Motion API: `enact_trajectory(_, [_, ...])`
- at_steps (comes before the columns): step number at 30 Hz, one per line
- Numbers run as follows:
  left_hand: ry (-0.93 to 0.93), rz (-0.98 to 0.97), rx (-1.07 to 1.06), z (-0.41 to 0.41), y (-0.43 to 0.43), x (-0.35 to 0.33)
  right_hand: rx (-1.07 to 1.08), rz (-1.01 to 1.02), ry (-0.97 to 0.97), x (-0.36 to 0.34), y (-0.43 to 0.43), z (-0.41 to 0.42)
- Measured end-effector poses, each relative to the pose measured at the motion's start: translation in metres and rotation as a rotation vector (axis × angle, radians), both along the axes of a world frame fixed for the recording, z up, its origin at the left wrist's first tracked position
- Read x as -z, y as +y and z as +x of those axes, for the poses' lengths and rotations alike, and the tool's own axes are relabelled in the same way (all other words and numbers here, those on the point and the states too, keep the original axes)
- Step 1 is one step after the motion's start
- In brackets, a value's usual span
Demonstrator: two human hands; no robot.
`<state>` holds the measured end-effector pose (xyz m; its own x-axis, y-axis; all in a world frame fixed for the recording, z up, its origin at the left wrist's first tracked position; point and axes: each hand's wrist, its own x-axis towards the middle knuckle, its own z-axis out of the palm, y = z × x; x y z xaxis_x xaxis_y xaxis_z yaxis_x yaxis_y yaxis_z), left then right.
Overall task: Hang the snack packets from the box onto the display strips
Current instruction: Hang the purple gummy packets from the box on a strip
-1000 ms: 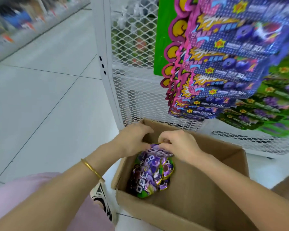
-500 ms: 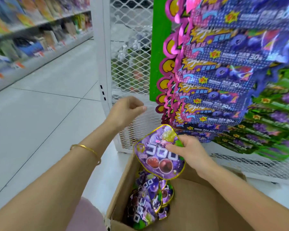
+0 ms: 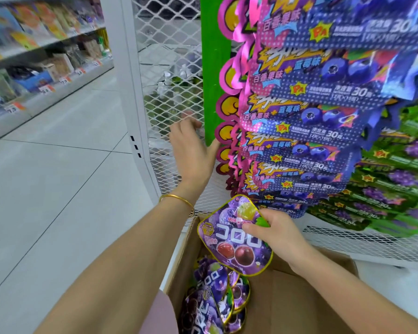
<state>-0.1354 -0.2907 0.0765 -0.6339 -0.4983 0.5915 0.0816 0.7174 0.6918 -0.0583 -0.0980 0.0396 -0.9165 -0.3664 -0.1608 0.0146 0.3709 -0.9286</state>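
Observation:
My right hand (image 3: 273,233) grips a purple grape snack packet (image 3: 237,239) by its upper right edge, held above the open cardboard box (image 3: 290,307). Several more purple packets (image 3: 215,300) lie piled in the box's left corner. My left hand (image 3: 191,150) is raised with fingers apart, empty, its fingertips near the lower end of the green display strip (image 3: 211,75) against the white mesh. Blue and purple packets (image 3: 311,112) hang in a column to the right of that strip.
A white mesh rack (image 3: 169,68) with a solid post (image 3: 130,92) stands behind the strip. Green packets (image 3: 396,184) hang further right. Store shelves (image 3: 34,61) line the aisle at far left across a pale tiled floor (image 3: 58,177).
My right hand has lifted one purple packet out of the box. My left hand has left the box and risen up toward the green strip. The view has tilted upward.

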Motion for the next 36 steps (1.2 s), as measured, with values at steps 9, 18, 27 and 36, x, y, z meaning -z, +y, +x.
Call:
enact_trajectory(9, [-0.019, 0.004, -0.055, -0.001, 0.006, -0.001, 0.024, -0.019, -0.064, -0.002, 0.018, 0.009])
enact_trajectory(18, [-0.066, 0.218, 0.024, 0.014, -0.004, -0.014, 0.026, -0.004, -0.053, -0.003, 0.018, 0.012])
enact_trajectory(27, [-0.269, 0.372, 0.350, 0.075, -0.059, -0.036, -0.073, -0.164, 0.104, -0.035, -0.033, 0.021])
enact_trajectory(36, [-0.466, 0.625, 0.530, 0.115, -0.060, -0.056, 0.024, -0.249, 0.203, -0.071, -0.086, 0.009])
